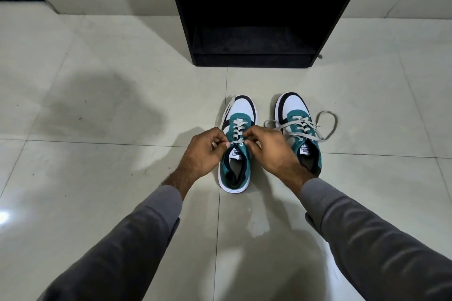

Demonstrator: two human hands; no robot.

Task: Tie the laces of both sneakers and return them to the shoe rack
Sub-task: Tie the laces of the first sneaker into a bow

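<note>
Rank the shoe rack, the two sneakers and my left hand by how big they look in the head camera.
1. shoe rack
2. left sneaker and right sneaker, alike
3. left hand, though it sits nearer the camera

Two bare hands and forearms of one person, seen from above. The left hand [199,153] and the right hand [275,151] wear no gloves, rings or watch. Fine hair shows on each wrist just behind the hand. Each arm is covered by a long grey sleeve, the left sleeve [127,239] and the right sleeve [367,234], of smooth, plain fabric with soft folds. Each sleeve ends in a straight cuff at the wrist, close behind the hand.
</note>
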